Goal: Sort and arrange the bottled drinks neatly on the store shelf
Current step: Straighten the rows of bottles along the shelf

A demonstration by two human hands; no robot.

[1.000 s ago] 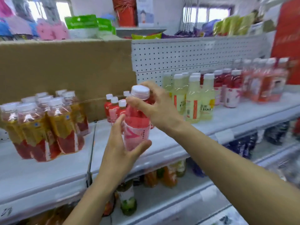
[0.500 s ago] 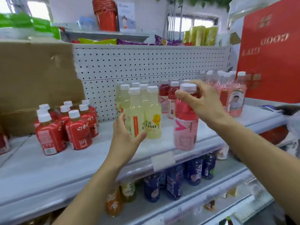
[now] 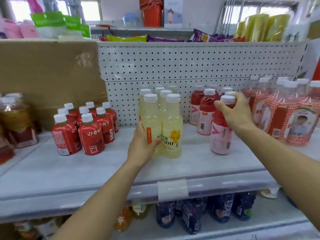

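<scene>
- Hands first, from the head view: my left hand (image 3: 142, 149) is curled round the lower body of the front-left pale yellow bottle (image 3: 152, 116), thumb lying across its label. My right hand (image 3: 237, 113) is wrapped over the cap and neck of the pink-labelled bottle (image 3: 220, 139).
- I see the pink-labelled bottle standing upright with its base apparently down on the shelf (image 3: 103, 170). It sits at the front of its own kind, the red drinks (image 3: 206, 115) lined up just behind it toward the pegboard (image 3: 190, 66).
- Sorting looks well on to me. The small red juice bottles (image 3: 91, 134) form a tight block on the left, the yellow ones a double file in the middle, and the red drinks a short file beside them. The patterned packs (image 3: 285, 122) are at the far right and the shrink-wrapped amber packs (image 3: 15, 122) at the far left.
- Left to do, as I judge it: let go of the pink-labelled bottle once it lines up, square the yellow file under my left hand, and close the wide gaps between groups.
- Lower shelf: the dark bottles (image 3: 194, 215) are blurred, so I cannot tell their order.
</scene>
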